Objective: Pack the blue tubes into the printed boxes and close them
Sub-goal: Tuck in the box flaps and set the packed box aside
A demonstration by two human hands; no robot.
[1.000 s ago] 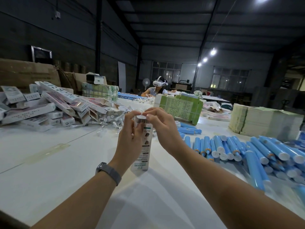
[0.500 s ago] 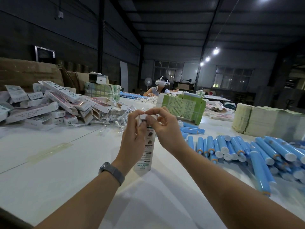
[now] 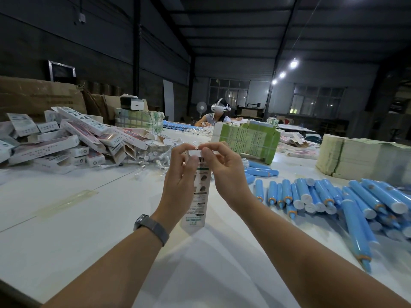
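Observation:
A white printed box (image 3: 197, 196) stands upright on its lower end on the white table (image 3: 66, 218), in the middle of the view. My left hand (image 3: 179, 183) grips its upper left side, fingertips at the top flap. My right hand (image 3: 224, 172) pinches the top flap from the right. Whether a tube is inside is hidden. A heap of loose blue tubes (image 3: 333, 196) with white caps lies to the right of my right arm. A pile of packed printed boxes (image 3: 66, 138) sits at the far left.
Green bundles of flat cartons (image 3: 246, 141) stand behind my hands, and a pale stack (image 3: 360, 156) is at the right. Small clear plastic packets (image 3: 151, 154) lie beside the box pile. A person wearing a headset (image 3: 216, 115) sits at the table's far end. Cardboard cartons (image 3: 37, 94) line the left wall.
Both hands have stayed on the upright box while the fingertips moved up onto its top flap. The camera view has shifted slightly.

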